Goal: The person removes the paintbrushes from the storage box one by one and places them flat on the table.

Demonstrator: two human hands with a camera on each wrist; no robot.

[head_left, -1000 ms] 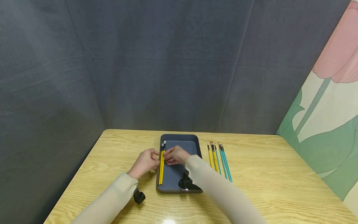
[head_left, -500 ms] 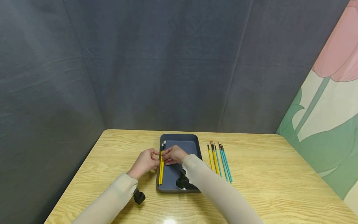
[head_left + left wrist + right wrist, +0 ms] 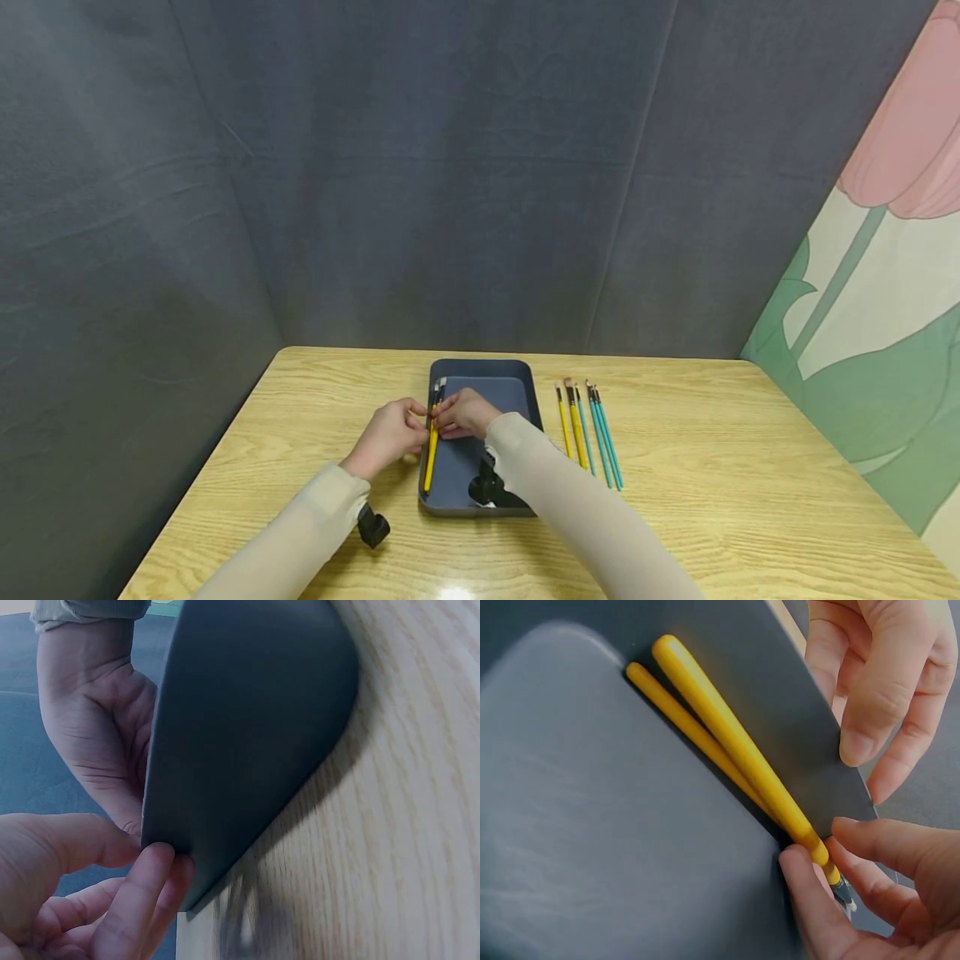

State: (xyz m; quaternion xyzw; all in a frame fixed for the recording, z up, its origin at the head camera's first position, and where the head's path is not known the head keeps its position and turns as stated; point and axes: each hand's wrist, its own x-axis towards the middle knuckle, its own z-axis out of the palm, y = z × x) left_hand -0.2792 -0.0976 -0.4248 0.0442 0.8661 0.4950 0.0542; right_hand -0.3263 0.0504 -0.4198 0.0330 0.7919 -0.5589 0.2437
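A dark grey tray (image 3: 487, 492) lies on the wooden table, with two yellow paintbrushes along its left side. My left hand (image 3: 390, 433) holds the tray's left rim; the left wrist view has its fingers (image 3: 154, 862) against the outer wall. Inside the tray, my right hand (image 3: 467, 413) pinches the thicker yellow paintbrush (image 3: 735, 742) near its ferrule, between thumb and fingers. That brush is crossed slightly over the thinner yellow paintbrush (image 3: 675, 712), which rests low in the tray. Bristles point to the far end, partly hidden by my fingers in the right wrist view.
Right of the tray, several more brushes lie on the table (image 3: 712, 467): yellow paintbrushes (image 3: 575, 425) and turquoise paintbrushes (image 3: 603, 437). A dark curtain (image 3: 450, 208) hangs behind the table. On the right stands a wall (image 3: 885, 350) painted with flowers.
My right hand has shifted slightly left and taken the thicker yellow paintbrush over toward the thinner one, so the two handles now overlap. The left hand stays at the tray's rim.
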